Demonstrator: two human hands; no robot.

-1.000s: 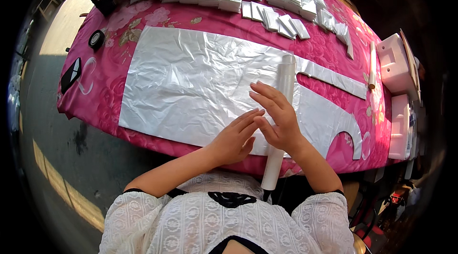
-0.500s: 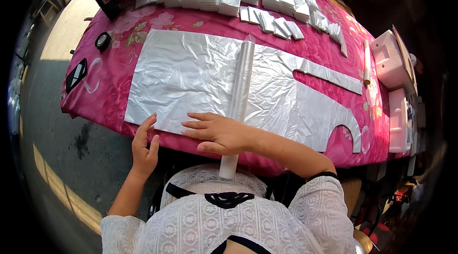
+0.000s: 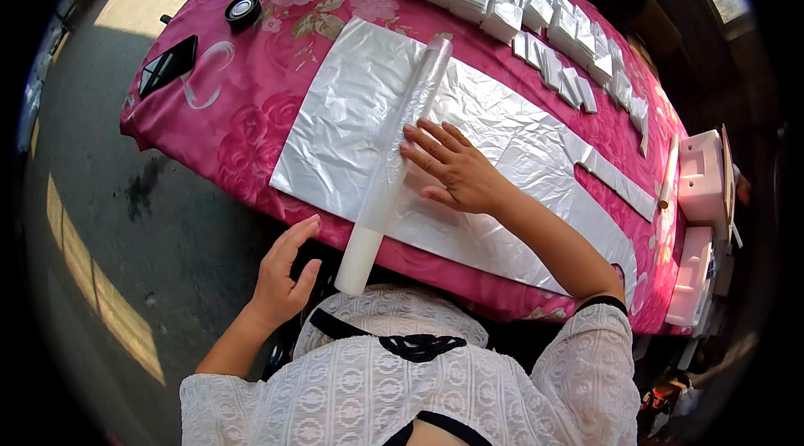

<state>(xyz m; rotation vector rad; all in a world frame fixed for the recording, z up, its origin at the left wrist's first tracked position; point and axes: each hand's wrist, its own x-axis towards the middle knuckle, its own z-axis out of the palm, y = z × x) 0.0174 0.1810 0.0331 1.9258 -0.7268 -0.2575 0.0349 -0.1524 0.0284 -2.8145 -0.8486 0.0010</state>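
A thin silvery-white plastic bag [image 3: 327, 136] lies flat and wrinkled on the table, with strap-like cut-outs at its right end. Across it, slanting over the near table edge, rests a translucent plastic-wrapped roll [image 3: 381, 195]. My right hand [image 3: 461, 174] is over the bag, palm down with fingers spread, fingertips at the right side of the roll. My left hand [image 3: 286, 274] hangs just off the near table edge, left of the roll's near end. Its fingers are apart and nothing is in them.
Stacks of folded silvery plastic packets [image 3: 502, 19] line the far side. A phone [image 3: 167, 67] and a roll of black tape [image 3: 243, 10] lie at the left on the pink floral tablecloth [image 3: 226, 123]. Foam boxes [image 3: 702, 178] and a thin tube [image 3: 668, 171] are at the right.
My right hand has moved from across the roll near the front edge to farther up, on its right side. The roll slants more. The whole view has turned and shifted.
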